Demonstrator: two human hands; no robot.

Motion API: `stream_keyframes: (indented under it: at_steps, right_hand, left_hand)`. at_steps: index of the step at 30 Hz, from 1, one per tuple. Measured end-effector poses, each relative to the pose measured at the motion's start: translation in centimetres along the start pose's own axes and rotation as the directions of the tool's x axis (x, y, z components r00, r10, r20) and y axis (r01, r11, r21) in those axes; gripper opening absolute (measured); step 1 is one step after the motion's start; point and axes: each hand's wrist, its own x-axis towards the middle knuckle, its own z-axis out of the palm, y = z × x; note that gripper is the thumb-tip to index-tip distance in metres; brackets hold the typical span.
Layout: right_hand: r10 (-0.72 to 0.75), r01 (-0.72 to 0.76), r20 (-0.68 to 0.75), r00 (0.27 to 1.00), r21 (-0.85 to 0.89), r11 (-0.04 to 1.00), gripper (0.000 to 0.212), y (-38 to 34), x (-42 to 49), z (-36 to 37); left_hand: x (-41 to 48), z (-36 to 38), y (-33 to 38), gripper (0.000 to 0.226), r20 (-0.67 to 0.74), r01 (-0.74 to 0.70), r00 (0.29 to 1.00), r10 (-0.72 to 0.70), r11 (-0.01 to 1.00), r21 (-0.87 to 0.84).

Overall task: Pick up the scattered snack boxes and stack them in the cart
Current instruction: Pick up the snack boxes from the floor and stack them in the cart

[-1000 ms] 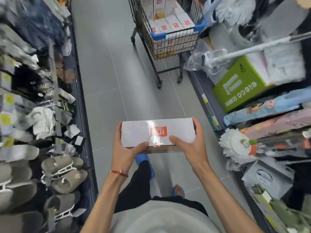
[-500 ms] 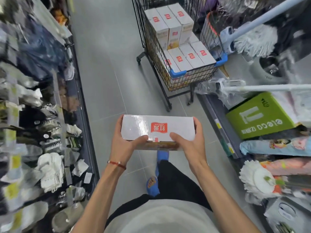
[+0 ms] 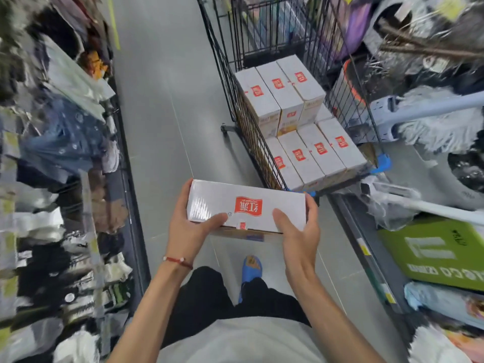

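I carry a white snack box [image 3: 246,205] with a red logo flat in front of my chest. My left hand [image 3: 187,225] grips its left end, thumb on top. My right hand [image 3: 298,231] grips its right end the same way. Just ahead and to the right stands the black wire cart [image 3: 251,127] with blue corner caps. Inside it lie several identical white boxes: a lower row [image 3: 314,155] near me and a raised row of three [image 3: 280,90] behind it. The held box is close to the cart's near corner, not over it.
I stand in a narrow grey aisle [image 3: 162,113]. Racks of clothes and socks [image 3: 60,179] line the left. Mops [image 3: 432,119], a green carton [image 3: 440,252] and other goods crowd the right shelf beside the cart. My blue sandal [image 3: 251,267] is below the box.
I have walked toward the cart, which now sits much nearer and lower in view. Both hands keep the same hold on the box.
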Motion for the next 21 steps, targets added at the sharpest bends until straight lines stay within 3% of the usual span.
stream_keyframes:
  at_steps: [11,21]
  right_hand:
    - [-0.03,0.054,-0.303,0.953,0.073,0.996,0.066,-7.4,13.5,11.3]
    - [0.065,0.036,-0.485,0.872,0.196,0.98,0.063,-12.1,21.1,18.7]
  left_hand:
    - [21.8,2.0,7.7,0.087,0.198,-0.084,0.977,0.074,0.996,0.04]
    - [37.7,5.5,15.9,0.09,0.481,-0.263,0.865,0.142,0.945,0.195]
